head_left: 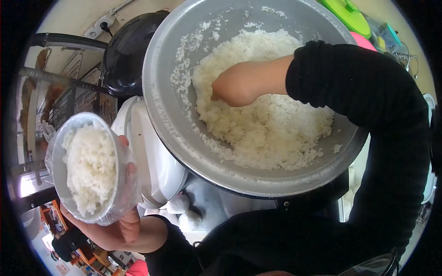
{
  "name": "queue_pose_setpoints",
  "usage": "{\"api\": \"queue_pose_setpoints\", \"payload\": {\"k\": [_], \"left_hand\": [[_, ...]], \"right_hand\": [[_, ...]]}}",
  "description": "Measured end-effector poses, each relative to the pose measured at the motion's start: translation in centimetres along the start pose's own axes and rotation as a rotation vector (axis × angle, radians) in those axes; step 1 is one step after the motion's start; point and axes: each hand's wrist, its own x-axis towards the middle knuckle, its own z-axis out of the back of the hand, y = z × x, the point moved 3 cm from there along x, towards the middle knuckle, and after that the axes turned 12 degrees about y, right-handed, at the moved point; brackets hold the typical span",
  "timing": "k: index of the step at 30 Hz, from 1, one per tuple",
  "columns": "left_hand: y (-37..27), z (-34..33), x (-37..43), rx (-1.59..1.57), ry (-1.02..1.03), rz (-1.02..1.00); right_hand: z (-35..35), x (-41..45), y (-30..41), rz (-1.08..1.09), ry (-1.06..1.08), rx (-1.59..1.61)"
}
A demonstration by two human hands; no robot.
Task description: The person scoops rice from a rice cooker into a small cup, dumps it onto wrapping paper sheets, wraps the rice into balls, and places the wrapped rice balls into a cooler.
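My left hand [117,224] supports a bowl [119,193] from below and along its side. The bowl is wrapped in clear plastic, tilted toward me and heaped with cooked white rice [90,165]. Over the large metal cooking pot [162,114], my right hand [238,84] is lowered into the mass of white rice [276,131], its fingers curled downward. Its fingertips are turned away, so whatever they might grip is hidden. Loose grains cling to the pot's inner wall.
A glossy black rounded lid [129,55] stands left of the pot, by a power strip [100,26]. White plastic containers [152,148] and tied white bags [188,215] lie below. A green lid [345,15] is at upper right. Another person [67,245] appears at lower left, near shelves.
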Motion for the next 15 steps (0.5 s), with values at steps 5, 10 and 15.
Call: {"api": "queue_pose_setpoints", "payload": {"k": [5, 10, 15], "left_hand": [[0.4, 0.8, -0.6, 0.011, 0.048, 0.029], [0.0, 0.5, -0.6, 0.019, 0.060, 0.015], [1.9, -1.1, 0.1, 0.030, 0.077, 0.043]], "right_hand": [[-1.0, 0.7, -0.3, 0.201, 0.047, 0.104], [-2.6, 0.4, -1.2, 0.410, 0.339, 0.243], [-0.8, -6.6, -3.4, 0.132, 0.352, 0.359]]}}
